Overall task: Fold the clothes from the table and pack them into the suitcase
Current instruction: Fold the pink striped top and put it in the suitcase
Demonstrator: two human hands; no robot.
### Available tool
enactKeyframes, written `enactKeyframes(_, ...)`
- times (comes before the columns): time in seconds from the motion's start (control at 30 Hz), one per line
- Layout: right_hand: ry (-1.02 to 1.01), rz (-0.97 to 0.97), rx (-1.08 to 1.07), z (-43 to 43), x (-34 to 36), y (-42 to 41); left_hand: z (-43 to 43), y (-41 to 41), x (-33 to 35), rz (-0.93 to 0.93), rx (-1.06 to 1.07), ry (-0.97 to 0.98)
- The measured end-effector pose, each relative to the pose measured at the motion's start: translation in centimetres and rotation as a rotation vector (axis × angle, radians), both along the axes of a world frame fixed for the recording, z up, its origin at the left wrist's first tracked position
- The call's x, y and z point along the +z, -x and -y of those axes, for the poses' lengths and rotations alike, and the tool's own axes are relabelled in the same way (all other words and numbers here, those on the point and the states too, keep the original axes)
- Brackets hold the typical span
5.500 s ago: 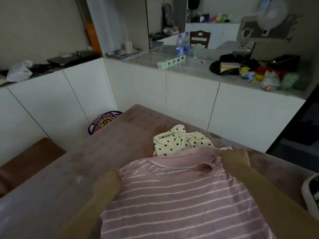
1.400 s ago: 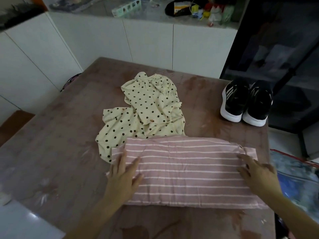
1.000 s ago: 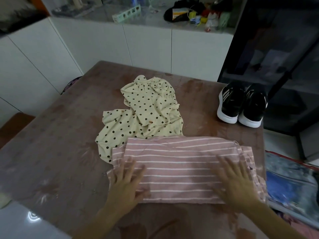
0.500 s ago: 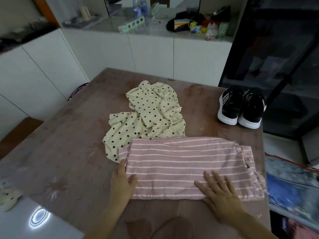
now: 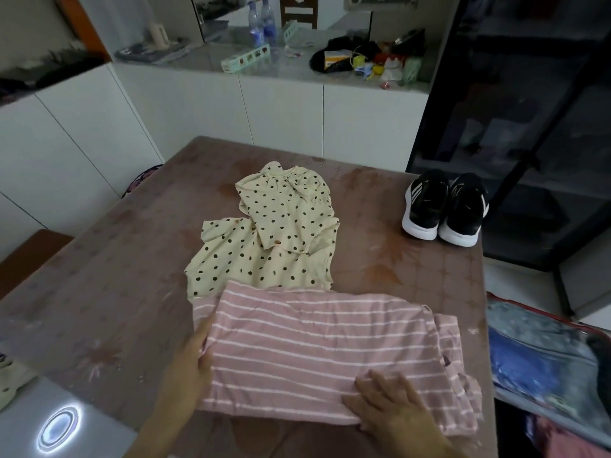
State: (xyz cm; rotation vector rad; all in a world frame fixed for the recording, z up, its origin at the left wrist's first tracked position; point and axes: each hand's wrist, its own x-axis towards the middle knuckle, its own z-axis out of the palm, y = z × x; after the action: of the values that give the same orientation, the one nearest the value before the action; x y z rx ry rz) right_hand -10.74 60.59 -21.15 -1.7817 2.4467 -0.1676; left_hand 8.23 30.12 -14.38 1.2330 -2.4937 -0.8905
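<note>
A pink striped shirt (image 5: 317,345), folded into a wide band, lies on the near part of the brown table (image 5: 99,285). My left hand (image 5: 188,368) grips its left end, which is lifted slightly off the table. My right hand (image 5: 390,408) has its fingers curled over the shirt's near edge, right of the middle. A crumpled cream polka-dot garment (image 5: 271,239) lies just beyond the shirt, its near hem tucked under it. The open suitcase (image 5: 545,355) sits low beside the table's right edge, with blue items inside.
A pair of black sneakers (image 5: 443,209) stands at the table's far right corner. White cabinets with a cluttered countertop (image 5: 297,64) run behind the table. A dark glass cabinet (image 5: 529,127) is at the right. A wooden bench (image 5: 29,256) is at the left.
My right hand slid back to the shirt's near edge and curled its fingers on it. My left hand went from lying flat to taking hold of the left end, which has lifted.
</note>
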Motion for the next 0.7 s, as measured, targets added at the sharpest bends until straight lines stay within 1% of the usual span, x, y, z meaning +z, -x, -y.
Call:
enactKeyframes(0.1,0.067,0.051,0.082,-0.2,-0.1,-0.6,0.2,-1.5,-0.1,0.114,0.033,0.035)
enactKeyframes(0.2,0.179,0.161,-0.040,0.2,1.0,0.7,-1.3,-0.8,1.4,0.206,0.051,0.159)
enactKeyframes(0.23,0.170,0.223,-0.096,0.2,1.7,1.1,-2.0,-0.2,2.1,0.205,0.035,0.182)
enactKeyframes(0.33,0.171,0.575,-0.284,0.5,4.0,1.7,-5.4,2.8,4.8,0.088,-0.102,0.152)
enactKeyframes(0.37,0.177,0.756,-0.340,0.7,5.1,1.5,-6.7,3.9,5.3,0.047,-0.152,0.122)
enactKeyframes(0.4,0.224,0.944,-0.392,1.1,6.2,1.2,-8.2,5.1,5.9,0.015,-0.188,0.085)
enactKeyframes(0.47,0.381,1.266,-0.457,2.4,8.1,0.4,-10.9,7.1,5.8,-0.037,-0.248,0.019)
enactKeyframes(0.53,0.452,1.512,-0.470,3.7,9.9,-0.2,-13.6,8.6,5.4,-0.082,-0.342,-0.073)
enactKeyframes(0.57,0.471,1.561,-0.473,4.3,10.4,-0.3,-14.8,9.3,5.2,-0.085,-0.391,-0.125)
enactKeyframes(0.6,0.495,1.536,-0.486,4.6,10.9,-0.3,-15.9,9.8,5.3,-0.086,-0.435,-0.188)
enactKeyframes(0.63,0.534,1.489,-0.525,4.7,11.3,-0.2,-16.7,10.2,5.3,-0.098,-0.471,-0.257)
enactKeyframes(0.7,0.641,1.340,-0.692,4.2,10.9,0.7,-17.6,10.7,5.3,-0.181,-0.527,-0.427)
